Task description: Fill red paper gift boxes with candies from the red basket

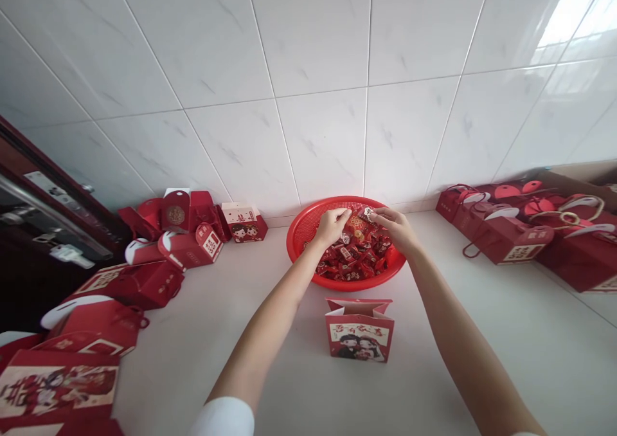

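A red plastic basket (295, 238) full of red-wrapped candies (354, 256) stands against the tiled wall. My left hand (332, 226) is over the basket's left part, its fingers closed in a pinch; what they hold, if anything, is hidden. On the other side, my right hand (396, 227) pinches a small wrapped candy (368, 213) with white and dark red print, above the pile. In front of the basket, between my forearms, a red paper gift box (360, 339) with two cartoon figures stands upright with its top open.
Several red gift boxes (193, 246) line the left side. More red boxes with cord handles (511, 230) stand at the right, beside a cardboard carton (578, 179). A small box (244, 222) sits by the wall. A dark door with a key (72, 254) is at far left.
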Demonstrator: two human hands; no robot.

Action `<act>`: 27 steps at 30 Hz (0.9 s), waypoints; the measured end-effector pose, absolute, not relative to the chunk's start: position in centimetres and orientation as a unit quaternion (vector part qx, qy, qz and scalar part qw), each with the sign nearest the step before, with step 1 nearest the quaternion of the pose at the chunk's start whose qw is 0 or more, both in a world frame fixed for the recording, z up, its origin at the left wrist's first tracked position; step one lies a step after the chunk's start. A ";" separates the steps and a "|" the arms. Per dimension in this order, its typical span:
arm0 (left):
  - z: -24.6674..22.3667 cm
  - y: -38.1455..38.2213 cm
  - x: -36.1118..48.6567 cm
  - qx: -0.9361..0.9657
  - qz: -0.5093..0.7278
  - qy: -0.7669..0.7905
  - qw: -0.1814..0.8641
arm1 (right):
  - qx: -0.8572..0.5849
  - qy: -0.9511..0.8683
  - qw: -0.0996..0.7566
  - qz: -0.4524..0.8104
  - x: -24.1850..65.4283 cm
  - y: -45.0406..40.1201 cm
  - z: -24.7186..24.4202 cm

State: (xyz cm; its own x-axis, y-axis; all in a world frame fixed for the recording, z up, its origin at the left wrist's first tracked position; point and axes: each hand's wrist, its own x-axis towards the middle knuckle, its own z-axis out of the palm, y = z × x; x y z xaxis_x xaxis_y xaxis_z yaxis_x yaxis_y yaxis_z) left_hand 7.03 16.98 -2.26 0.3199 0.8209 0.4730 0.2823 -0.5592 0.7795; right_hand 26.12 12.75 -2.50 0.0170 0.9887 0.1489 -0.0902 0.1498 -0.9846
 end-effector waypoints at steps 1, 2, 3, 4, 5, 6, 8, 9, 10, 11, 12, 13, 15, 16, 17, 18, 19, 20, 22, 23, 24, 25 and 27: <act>-2.2 16.9 7.1 0.756 0.459 0.364 0.292 | -0.437 -0.520 0.547 0.489 26.0 12.6 -2.4; -2.2 16.8 7.1 0.756 0.461 0.363 0.289 | -0.432 -0.531 0.531 0.499 25.9 12.4 -2.2; -2.2 16.7 7.1 0.755 0.462 0.361 0.293 | -0.427 -0.544 0.514 0.508 25.9 12.3 -2.2; -2.1 16.6 7.2 0.752 0.463 0.358 0.304 | -0.422 -0.554 0.503 0.512 25.8 12.2 -2.1; -2.0 16.5 7.2 0.748 0.461 0.355 0.319 | -0.418 -0.562 0.498 0.512 25.8 12.1 -2.1; -2.0 16.4 7.2 0.744 0.457 0.352 0.337 | -0.415 -0.565 0.502 0.506 25.8 12.2 -2.2; -1.9 16.4 7.2 0.741 0.444 0.346 0.366 | -0.414 -0.563 0.523 0.488 25.9 12.3 -2.4; -1.9 16.4 7.3 0.742 0.440 0.343 0.372 | -0.416 -0.560 0.532 0.480 25.9 12.4 -2.6; -1.9 16.5 7.3 0.744 0.437 0.340 0.375 | -0.420 -0.558 0.536 0.474 26.0 12.4 -2.8; -1.9 16.6 7.3 0.745 0.435 0.336 0.378 | -0.424 -0.559 0.535 0.471 26.1 12.5 -2.9; -1.9 16.7 7.3 0.742 0.438 0.334 0.383 | -0.428 -0.562 0.532 0.467 26.1 12.6 -3.1; -1.9 16.7 7.3 0.735 0.443 0.337 0.387 | -0.431 -0.564 0.530 0.464 26.1 12.7 -3.2; -1.9 16.8 7.3 0.715 0.450 0.352 0.404 | -0.433 -0.564 0.536 0.456 26.1 12.9 -3.3; -1.9 16.7 7.3 0.704 0.444 0.361 0.421 | -0.433 -0.557 0.546 0.452 26.2 13.0 -3.4; -1.9 16.7 7.3 0.697 0.427 0.371 0.441 | -0.433 -0.545 0.563 0.447 26.2 13.1 -3.4; -1.9 16.7 7.2 0.696 0.401 0.382 0.457 | -0.432 -0.529 0.582 0.441 26.2 13.2 -3.3; -1.9 16.7 7.1 0.706 0.367 0.392 0.461 | -0.431 -0.512 0.601 0.436 26.2 13.3 -3.3; -2.0 16.7 6.9 0.727 0.330 0.399 0.450 | -0.430 -0.497 0.618 0.432 26.3 13.3 -3.3; -2.4 16.7 6.5 0.787 0.253 0.406 0.389 | -0.431 -0.480 0.634 0.427 26.2 13.4 -3.2; -2.6 16.7 6.3 0.815 0.214 0.403 0.356 | -0.432 -0.478 0.635 0.427 26.2 13.3 -3.1; -2.9 16.8 6.0 0.839 0.175 0.396 0.329 | -0.432 -0.479 0.632 0.429 26.1 13.3 -3.0; -3.1 16.8 5.9 0.857 0.140 0.387 0.308 | -0.432 -0.480 0.629 0.433 26.1 13.2 -3.0; -3.6 16.8 5.6 0.882 0.090 0.376 0.271 | -0.428 -0.480 0.626 0.441 25.9 13.0 -2.9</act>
